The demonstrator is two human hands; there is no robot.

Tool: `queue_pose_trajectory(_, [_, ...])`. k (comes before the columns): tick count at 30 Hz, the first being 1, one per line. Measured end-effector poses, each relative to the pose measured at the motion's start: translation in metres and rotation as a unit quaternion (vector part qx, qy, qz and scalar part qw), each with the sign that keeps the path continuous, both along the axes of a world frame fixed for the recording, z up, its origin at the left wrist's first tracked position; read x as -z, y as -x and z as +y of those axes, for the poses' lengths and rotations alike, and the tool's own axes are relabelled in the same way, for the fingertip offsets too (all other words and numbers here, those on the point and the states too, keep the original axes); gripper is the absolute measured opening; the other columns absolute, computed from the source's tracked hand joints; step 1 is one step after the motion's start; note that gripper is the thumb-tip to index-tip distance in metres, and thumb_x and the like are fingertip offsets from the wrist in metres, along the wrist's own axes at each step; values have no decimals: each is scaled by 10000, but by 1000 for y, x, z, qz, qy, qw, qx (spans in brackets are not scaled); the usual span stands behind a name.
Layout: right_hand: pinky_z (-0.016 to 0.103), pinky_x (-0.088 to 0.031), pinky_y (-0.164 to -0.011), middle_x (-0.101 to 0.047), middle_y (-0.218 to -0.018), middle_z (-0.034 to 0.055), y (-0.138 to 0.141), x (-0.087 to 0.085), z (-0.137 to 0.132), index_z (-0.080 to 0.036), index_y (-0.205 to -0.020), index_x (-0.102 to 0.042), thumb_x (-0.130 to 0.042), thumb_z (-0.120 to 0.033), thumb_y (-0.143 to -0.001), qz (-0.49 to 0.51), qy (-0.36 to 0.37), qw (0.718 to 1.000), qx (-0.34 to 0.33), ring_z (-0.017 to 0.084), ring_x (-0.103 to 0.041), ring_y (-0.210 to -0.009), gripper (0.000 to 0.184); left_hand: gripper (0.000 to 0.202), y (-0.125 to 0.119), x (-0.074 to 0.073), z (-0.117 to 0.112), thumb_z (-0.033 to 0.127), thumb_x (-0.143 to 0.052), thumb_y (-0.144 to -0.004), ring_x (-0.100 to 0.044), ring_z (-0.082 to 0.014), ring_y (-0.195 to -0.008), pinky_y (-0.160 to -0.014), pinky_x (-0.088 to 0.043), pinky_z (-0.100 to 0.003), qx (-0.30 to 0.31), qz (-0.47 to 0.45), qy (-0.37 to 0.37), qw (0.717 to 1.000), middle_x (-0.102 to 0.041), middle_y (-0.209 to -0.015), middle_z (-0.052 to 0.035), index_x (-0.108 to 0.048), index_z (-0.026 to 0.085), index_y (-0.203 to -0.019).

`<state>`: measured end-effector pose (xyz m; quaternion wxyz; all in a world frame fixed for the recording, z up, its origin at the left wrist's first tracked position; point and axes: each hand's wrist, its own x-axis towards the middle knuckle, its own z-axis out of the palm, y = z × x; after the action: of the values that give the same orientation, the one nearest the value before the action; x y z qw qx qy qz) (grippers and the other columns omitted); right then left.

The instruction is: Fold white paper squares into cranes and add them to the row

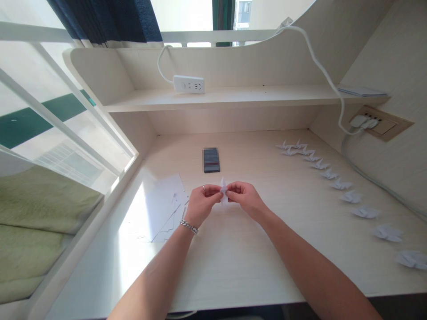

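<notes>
Between my two hands, above the middle of the desk, is a small white folded paper crane (223,190), its pointed tip facing away from me. My left hand (203,202) pinches its left side between thumb and fingers; a ring and a chain bracelet are on this hand and wrist. On the crane's right side my right hand (245,197) has a matching pinch. The fingertips cover part of the folds. Left of my left hand lie white paper sheets (163,200), partly in bright sunlight. A row of finished-looking paper cranes (330,174) curves along the desk's right side.
A dark phone-like object (211,160) lies beyond my hands. On the shelf (233,98) sits a white power strip (188,84). A white cable (320,66) hangs down to the wall socket (382,123) at right. White railings (76,115) border the left side.
</notes>
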<state>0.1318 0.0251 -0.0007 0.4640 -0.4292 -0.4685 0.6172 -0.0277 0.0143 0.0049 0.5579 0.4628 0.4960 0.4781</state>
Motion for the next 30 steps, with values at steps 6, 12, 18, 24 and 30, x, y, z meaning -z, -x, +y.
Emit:
queue_pose_trajectory(6, [337,-546,-708,-690,-720,19,-2,3,0,-169,-755,-694,-783,-271,-610,-18,-31,999,-9,185,-667,-704,198,197,4,0,1,237,-784,-647,-662,-150,-703,-668,-517,-252,18,40,-30,999,-736,-772,-63,-722,130,-800])
queue_pose_trajectory(12, [324,-559,-690,-694,-675,16,-3,-1,-2,-169,-723,-714,-777,-231,-609,6,-52,999,-12,172,-664,-662,144,124,9,0,1,227,-752,-679,-664,-154,-686,-642,-507,-246,34,53,-72,995,-735,-745,-46,-729,154,-777])
queue_pose_trajectory(18, [342,-568,-704,-700,-695,28,-3,-6,-4,-162,-731,-728,-766,-336,-657,53,-16,998,-12,167,-655,-673,192,112,10,-1,-3,271,-728,-726,-665,-161,-689,-627,-506,-242,30,89,-120,988,-736,-745,-43,-739,174,-781])
queue_pose_trajectory(24, [344,-557,-685,-686,-677,21,-2,-5,-3,-160,-696,-699,-822,-337,-590,33,-12,999,17,155,-631,-631,240,117,10,-1,-5,268,-713,-739,-689,-189,-744,-690,-533,-270,32,116,-143,982,-743,-789,-58,-741,177,-807])
queue_pose_trajectory(30, [331,-549,-672,-674,-690,16,-2,0,-2,-171,-723,-667,-817,-291,-605,19,-62,997,33,162,-634,-656,225,144,9,-2,-3,252,-740,-713,-711,-209,-774,-735,-560,-305,37,66,-123,989,-754,-815,-72,-734,163,-826])
